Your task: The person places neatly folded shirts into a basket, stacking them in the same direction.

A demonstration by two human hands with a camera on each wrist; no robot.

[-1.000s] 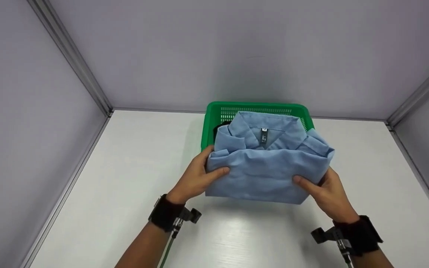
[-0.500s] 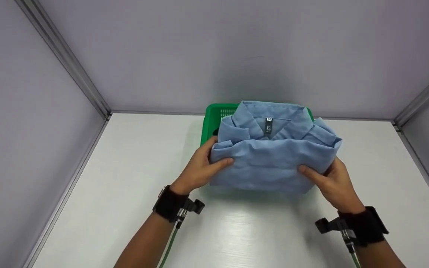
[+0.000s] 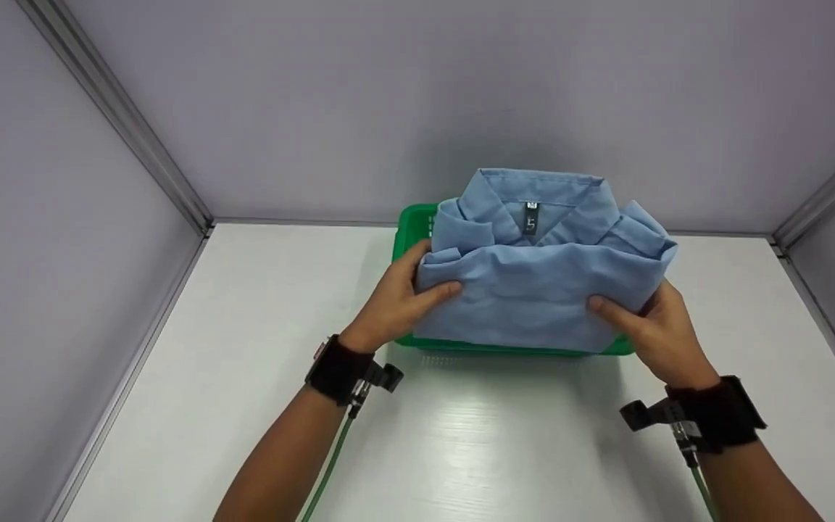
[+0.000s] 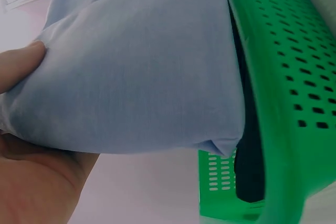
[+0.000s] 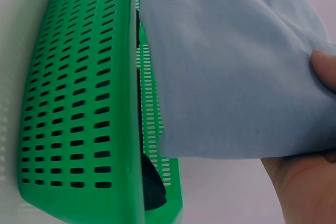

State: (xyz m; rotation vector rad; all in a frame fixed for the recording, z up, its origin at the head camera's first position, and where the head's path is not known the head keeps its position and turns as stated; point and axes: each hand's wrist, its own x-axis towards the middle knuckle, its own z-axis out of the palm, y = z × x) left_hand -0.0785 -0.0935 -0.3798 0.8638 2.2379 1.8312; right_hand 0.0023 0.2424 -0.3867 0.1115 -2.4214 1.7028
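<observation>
A folded light blue collared shirt [image 3: 533,297], its collar and dark neck label uppermost, is held between both hands over a green plastic basket [image 3: 412,225]. The left hand [image 3: 392,301] grips its left side, thumb on the front and fingers behind. On the right side, the right hand [image 3: 660,333] holds it the same way. In both wrist views the shirt's lower edge is level with the basket rim [image 4: 262,108]. Something black [image 5: 152,184] lies inside the basket, mostly hidden by the shirt.
The basket stands on a white table [image 3: 280,304] close to the grey back wall [image 3: 316,109]. Side walls rise at left and right. Each wrist wears a black strap [image 3: 341,370] with a camera and a green cable.
Both hands have moved the shirt forward and slightly right. It now hides most of the basket's opening, and the basket's near rim shows below it.
</observation>
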